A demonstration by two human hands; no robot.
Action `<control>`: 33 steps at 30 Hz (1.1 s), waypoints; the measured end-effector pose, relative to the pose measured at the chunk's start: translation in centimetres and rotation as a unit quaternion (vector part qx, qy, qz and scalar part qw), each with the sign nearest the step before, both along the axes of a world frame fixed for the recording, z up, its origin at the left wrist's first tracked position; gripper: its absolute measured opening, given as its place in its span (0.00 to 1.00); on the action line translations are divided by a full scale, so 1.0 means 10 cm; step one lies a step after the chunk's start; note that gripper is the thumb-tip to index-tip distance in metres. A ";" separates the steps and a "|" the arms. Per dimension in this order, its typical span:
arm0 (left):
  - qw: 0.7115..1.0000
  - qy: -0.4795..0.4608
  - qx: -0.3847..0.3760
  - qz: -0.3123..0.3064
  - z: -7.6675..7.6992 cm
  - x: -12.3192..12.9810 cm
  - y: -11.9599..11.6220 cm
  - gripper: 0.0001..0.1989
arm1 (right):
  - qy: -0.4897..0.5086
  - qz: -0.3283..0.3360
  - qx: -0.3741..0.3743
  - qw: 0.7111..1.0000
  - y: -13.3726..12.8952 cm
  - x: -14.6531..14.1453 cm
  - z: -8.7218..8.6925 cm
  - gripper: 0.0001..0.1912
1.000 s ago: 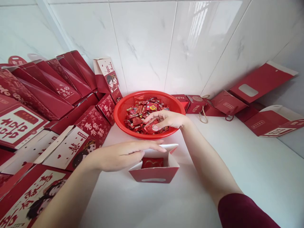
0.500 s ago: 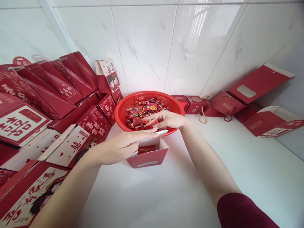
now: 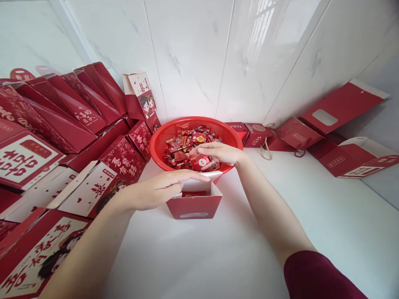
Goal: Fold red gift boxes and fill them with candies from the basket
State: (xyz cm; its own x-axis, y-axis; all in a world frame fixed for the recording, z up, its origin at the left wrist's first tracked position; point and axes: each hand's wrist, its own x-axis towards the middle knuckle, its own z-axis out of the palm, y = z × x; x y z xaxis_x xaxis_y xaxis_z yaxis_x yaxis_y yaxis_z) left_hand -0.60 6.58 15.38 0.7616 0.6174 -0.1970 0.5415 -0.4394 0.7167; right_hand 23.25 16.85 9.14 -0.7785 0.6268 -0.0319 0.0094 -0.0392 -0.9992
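Observation:
My left hand grips the left side of a small red gift box, its index finger stretched across the opening along the white inner flap. The box stands open at the top, with a few red wrapped pieces inside. Behind it sits a red plastic basket filled with red-wrapped candies. My right hand reaches over the basket's right front part. Its fingers and thumb close around a red candy packet with a round white label; the fingers partly cover it.
Many red and white gift boxes stand packed along the left side. More red boxes line the tiled wall at the right, some with string handles. The white tabletop stretches in front.
The right hand's fingers have shifted slightly, away from the left fingertip, and the packet with the white label now shows between them. The left hand and gift box have hardly moved.

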 end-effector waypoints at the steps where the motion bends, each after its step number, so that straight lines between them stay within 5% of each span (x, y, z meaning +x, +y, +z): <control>1: 1.000 0.001 -0.003 0.005 0.00 0.00 0.00 0.23 | -0.001 -0.001 0.003 1.000 0.00 0.00 -0.01 0.15; 7: 1.000 0.003 -0.009 0.023 0.00 -0.01 -0.01 0.21 | -0.035 0.005 0.019 0.999 0.02 0.01 -0.03 0.17; 12: 0.999 0.026 0.028 -0.015 0.07 0.02 -0.09 0.31 | -0.027 0.003 0.025 0.999 0.00 0.00 -0.01 0.15; 23: 0.994 0.048 0.072 -0.073 0.17 0.09 -0.29 0.38 | 0.088 -0.125 0.087 0.984 0.10 0.01 -0.08 0.20; 29: 0.994 0.050 0.064 -0.073 0.17 0.09 -0.29 0.37 | 0.055 -0.195 0.130 0.971 -0.11 0.02 0.19 0.16; 33: 0.995 0.054 0.063 -0.062 0.18 0.08 -0.28 0.37 | 0.102 -0.147 0.174 0.968 -0.45 0.08 0.49 0.17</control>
State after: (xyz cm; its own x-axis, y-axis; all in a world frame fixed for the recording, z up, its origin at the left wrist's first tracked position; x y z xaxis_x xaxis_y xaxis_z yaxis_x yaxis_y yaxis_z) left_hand 0.25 3.80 17.16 0.8122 0.5445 -0.2093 0.5482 -0.5900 0.5928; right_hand 24.03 12.36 14.09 -0.5329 0.7673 0.3568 -0.1491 0.3299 -0.9322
